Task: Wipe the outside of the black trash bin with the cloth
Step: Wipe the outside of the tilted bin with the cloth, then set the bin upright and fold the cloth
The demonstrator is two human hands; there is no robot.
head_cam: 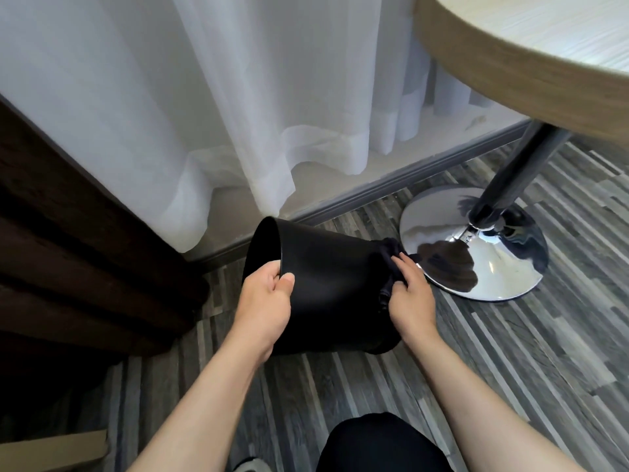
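Note:
The black trash bin lies tipped on its side above the grey plank floor, its open mouth facing left. My left hand grips the rim, thumb on the outside and fingers inside. My right hand presses a dark cloth against the bin's outer wall near its base end. The cloth is bunched under my fingers and nearly the same colour as the bin.
A round table stands at the right on a dark post with a shiny chrome base close to the bin's base. White sheer curtains hang behind. Dark wooden furniture fills the left. My knee is at the bottom.

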